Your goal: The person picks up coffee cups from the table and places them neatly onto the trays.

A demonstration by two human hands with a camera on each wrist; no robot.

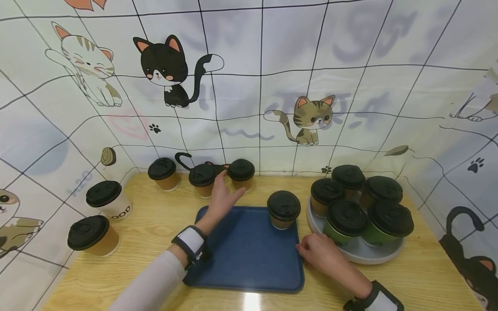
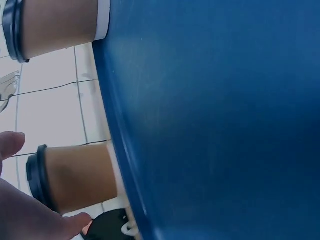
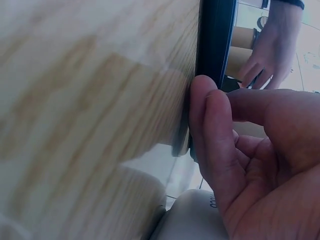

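Note:
My left hand (image 1: 222, 199) reaches past the far edge of a blue tray (image 1: 249, 255), thumb and fingers spread. Just beyond it stands a brown paper cup with a black lid (image 1: 241, 170); in the left wrist view this brown cup (image 2: 82, 175) shows between the thumb and a finger, with a gap around it. Another lidded cup (image 1: 202, 178) is just left of the fingertips. At the tray's right side, my right hand (image 1: 323, 255) pinches the rim between thumb and curled fingers, seen close in the right wrist view. One brown lidded cup (image 1: 283, 209) stands upright in the tray's far right corner.
A round pale tray (image 1: 383, 259) at right bears several black-lidded cups, brown and green, close to my right hand. Along the left side stand a white lettered cup (image 1: 116, 207) and a brown one (image 1: 103, 242). Another cup (image 1: 165, 175) is near the cat-print backdrop (image 1: 241, 56).

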